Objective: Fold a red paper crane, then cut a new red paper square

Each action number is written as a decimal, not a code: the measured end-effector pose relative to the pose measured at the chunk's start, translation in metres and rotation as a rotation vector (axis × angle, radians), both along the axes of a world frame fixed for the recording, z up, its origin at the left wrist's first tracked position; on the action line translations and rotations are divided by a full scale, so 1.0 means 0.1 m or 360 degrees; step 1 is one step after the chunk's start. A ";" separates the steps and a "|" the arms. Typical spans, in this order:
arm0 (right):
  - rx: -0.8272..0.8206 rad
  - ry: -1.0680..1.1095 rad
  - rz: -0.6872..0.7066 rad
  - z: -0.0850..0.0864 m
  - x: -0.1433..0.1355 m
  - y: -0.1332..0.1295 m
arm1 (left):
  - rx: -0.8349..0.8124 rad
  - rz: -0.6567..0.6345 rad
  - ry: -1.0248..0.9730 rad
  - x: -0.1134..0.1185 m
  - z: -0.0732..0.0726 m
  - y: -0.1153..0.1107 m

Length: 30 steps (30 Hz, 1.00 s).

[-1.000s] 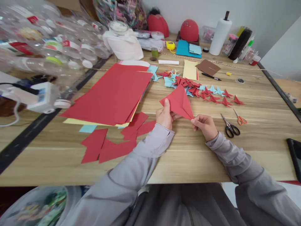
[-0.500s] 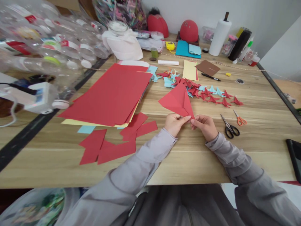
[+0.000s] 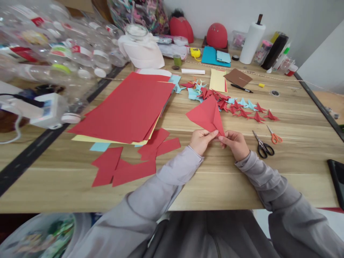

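Note:
A folded piece of red paper (image 3: 206,115), pointed at the far end with a crease down its right part, is held up between both hands. My left hand (image 3: 201,140) is closed on its lower edge, thumb on top. Close beside it, my right hand (image 3: 235,144) pinches the lower right corner. The undersides of the fingers are hidden. Just beyond the paper lie several folded red paper cranes (image 3: 243,113) and light blue ones (image 3: 251,104). Black-handled scissors (image 3: 263,145) and small orange-handled scissors (image 3: 274,136) rest to the right of my right hand.
A stack of large red sheets (image 3: 126,111) lies left of my hands, with red paper scraps (image 3: 134,173) in front of it. Plastic bottles (image 3: 64,53) crowd the far left. A black pen (image 3: 242,88) and brown paper (image 3: 237,76) lie farther back. A phone (image 3: 335,179) sits at the right edge.
The red paper has shifted slightly to the right and turned a little in my fingers. Both hands keep their grip near its lower corner.

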State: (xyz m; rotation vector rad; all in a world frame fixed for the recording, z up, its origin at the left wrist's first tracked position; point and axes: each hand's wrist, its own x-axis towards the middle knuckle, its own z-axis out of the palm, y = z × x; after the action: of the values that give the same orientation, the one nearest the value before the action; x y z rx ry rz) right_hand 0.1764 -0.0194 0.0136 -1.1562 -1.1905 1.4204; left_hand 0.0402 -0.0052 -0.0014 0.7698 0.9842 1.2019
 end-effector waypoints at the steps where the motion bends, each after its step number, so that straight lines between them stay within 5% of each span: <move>1: 0.0000 0.0007 -0.0007 0.00 0.00 0.00 | -0.0007 -0.0032 -0.0070 0.00 0.03 0.00; 6: 0.0008 0.0019 -0.0014 -0.02 -0.01 0.00 | -0.0006 0.0213 -0.0168 -0.06 0.14 0.06; 15: 0.0001 0.0034 -0.0015 0.00 -0.01 -0.01 | 0.0002 0.0579 -0.0190 -0.20 0.10 0.20; 30: 0.0024 0.0005 -0.0038 -0.01 -0.01 -0.02 | -0.0016 0.0429 -0.0358 -0.24 0.14 0.22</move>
State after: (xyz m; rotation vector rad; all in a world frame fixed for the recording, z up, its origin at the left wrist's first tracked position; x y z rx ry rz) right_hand 0.1754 -0.0210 0.0126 -1.1539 -1.1795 1.3924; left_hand 0.0160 0.0172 0.0126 0.4902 0.9249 1.4806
